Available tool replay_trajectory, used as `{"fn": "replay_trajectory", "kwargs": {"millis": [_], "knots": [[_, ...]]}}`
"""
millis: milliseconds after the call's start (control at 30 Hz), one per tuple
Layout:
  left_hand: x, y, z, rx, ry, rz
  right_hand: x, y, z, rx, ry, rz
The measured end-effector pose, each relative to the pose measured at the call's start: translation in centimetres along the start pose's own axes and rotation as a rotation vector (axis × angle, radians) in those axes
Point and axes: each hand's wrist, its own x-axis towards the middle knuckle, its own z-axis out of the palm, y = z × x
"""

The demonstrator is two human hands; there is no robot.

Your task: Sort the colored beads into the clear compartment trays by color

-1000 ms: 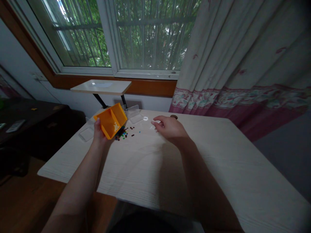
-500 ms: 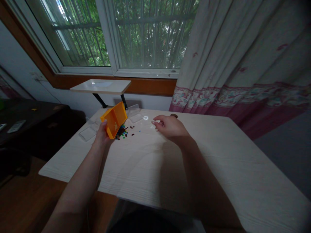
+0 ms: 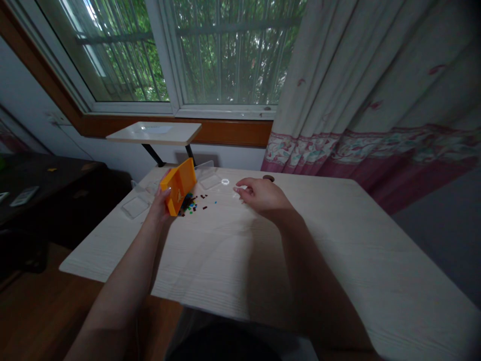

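Observation:
My left hand (image 3: 160, 206) grips an orange divided box (image 3: 178, 185) and holds it tipped steeply on its side over the table. Below its mouth lies a small heap of tiny coloured pieces (image 3: 191, 203), dark red, green and blue. My right hand (image 3: 261, 194) rests on the pale wooden table (image 3: 263, 260) to the right of the heap, fingers loosely curled and pointing left; I cannot see anything in them. A small clear round thing (image 3: 225, 182) lies just beyond its fingertips.
Clear plastic trays lie at the table's far left (image 3: 134, 206) and behind the box (image 3: 210, 180). A small dark round object (image 3: 268, 178) sits at the far edge. Beyond stand a small white side table (image 3: 154, 133), a window and a patterned curtain (image 3: 376, 100). A dark cabinet (image 3: 45, 185) is left.
My left hand has tilted the orange box further, from open side up to nearly on edge, and more small pieces lie on the table. My right hand has stayed put.

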Motion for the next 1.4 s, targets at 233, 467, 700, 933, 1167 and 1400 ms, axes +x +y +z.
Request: {"fn": "replay_trajectory", "kwargs": {"millis": [233,467,700,933,1167,1400], "knots": [[0.1,-0.2,-0.1,0.06,-0.046,0.011,0.0,0.0,0.2,0.008,-0.003,-0.011],[0.0,0.1,0.4,0.089,-0.059,0.024,0.0,-0.2,0.2,0.019,-0.013,-0.001],[0.0,0.0,0.5,0.119,-0.073,0.047,-0.1,-0.2,0.1,0.013,-0.011,-0.004],[0.1,0.0,0.4,0.199,-0.09,0.072,0.0,-0.1,0.2,0.006,-0.013,-0.003],[0.2,0.1,0.9,0.26,-0.118,0.114,0.1,0.0,0.3,0.001,-0.005,-0.009],[0.1,0.4,1.1,0.298,-0.138,0.113,-0.1,-0.2,0.2,0.01,-0.012,-0.002]]}}
